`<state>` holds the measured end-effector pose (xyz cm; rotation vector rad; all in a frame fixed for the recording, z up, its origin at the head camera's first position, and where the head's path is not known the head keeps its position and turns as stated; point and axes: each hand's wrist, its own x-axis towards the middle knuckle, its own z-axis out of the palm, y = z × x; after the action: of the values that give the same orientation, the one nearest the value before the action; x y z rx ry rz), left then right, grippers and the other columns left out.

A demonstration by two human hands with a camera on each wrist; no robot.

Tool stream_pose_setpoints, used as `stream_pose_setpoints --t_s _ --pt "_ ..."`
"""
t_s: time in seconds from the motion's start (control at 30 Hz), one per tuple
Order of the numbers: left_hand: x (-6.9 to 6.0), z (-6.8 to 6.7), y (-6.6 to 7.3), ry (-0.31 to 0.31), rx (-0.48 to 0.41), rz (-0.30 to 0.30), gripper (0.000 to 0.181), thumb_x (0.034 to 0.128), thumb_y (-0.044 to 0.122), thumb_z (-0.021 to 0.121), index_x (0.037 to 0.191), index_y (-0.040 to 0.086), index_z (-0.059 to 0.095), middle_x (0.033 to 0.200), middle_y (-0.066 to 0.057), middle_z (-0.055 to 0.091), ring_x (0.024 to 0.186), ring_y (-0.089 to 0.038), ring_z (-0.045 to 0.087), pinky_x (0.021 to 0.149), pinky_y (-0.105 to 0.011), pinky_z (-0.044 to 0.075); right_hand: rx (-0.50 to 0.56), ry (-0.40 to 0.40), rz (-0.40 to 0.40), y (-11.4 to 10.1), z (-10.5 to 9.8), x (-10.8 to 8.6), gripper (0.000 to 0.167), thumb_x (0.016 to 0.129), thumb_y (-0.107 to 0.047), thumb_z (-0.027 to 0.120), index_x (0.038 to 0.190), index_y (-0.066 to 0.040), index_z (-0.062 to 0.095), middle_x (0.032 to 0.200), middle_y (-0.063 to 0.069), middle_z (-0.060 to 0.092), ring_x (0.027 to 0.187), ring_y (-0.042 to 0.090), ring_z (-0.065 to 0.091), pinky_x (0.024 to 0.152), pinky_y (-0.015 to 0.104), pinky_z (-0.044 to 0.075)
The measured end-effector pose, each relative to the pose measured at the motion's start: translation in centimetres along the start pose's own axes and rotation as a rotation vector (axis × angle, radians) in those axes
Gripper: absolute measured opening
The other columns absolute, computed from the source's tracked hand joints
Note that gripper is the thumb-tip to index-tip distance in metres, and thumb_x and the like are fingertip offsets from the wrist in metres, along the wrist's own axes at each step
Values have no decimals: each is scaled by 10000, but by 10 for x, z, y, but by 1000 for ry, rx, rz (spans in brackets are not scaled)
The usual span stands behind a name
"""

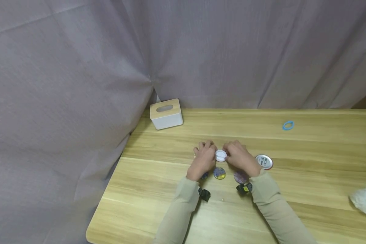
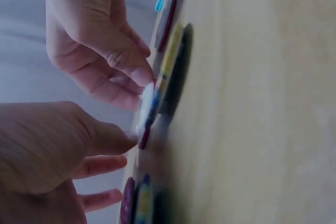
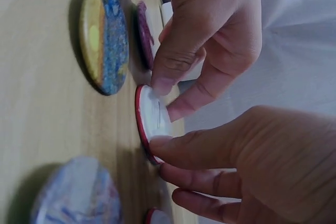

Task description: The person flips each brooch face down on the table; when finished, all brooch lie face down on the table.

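Pinched narrowly at opposite edges, the red-rimmed white disc (image 1: 221, 156) is held between the left hand (image 1: 205, 157) and the right hand (image 1: 239, 156), just beyond the blue-and-yellow badge (image 1: 219, 173); right of them, a silver-rimmed disc (image 1: 264, 162) is seen on the wooden table (image 1: 134, 203).
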<state>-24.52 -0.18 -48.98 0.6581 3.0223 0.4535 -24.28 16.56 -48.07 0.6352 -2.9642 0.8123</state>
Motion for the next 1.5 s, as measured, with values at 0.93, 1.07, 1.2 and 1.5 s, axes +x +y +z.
stream_pose_setpoints --t_s 0.93,1.07,1.2,1.5 --pt "-1 -6 -13 6 -23 -13 295 1012 143 560 1289 158 657 1363 -25 576 1216 -312 494 943 -551 380 -50 34 16 -5 1 3 215 786 -42 725 991 7 685 884 99 616 888 344 533 759 534 420" --pt "-1 -10 -18 6 -35 -27 356 994 108 569 1342 156 620 1392 -34 574 1231 -329 499 961 -571 373 -57 60 3 -7 3 5 258 811 -63 732 1053 18 689 958 137 650 925 362 547 792 558 420" --pt "-2 -14 -22 5 -45 -40 385 976 97 594 1356 155 612 1394 -41 584 1213 -329 514 948 -555 378 -44 70 -18 -11 6 7 311 834 -79 727 1117 42 683 1046 183 661 996 402 550 842 600 414" --pt "-9 -21 -34 -9 -75 -49 425 901 91 688 1320 134 633 1333 -50 619 1164 -312 531 925 -522 373 -21 52 -44 -24 14 12 402 865 -108 729 1215 69 642 1213 243 628 1148 455 501 940 672 356"
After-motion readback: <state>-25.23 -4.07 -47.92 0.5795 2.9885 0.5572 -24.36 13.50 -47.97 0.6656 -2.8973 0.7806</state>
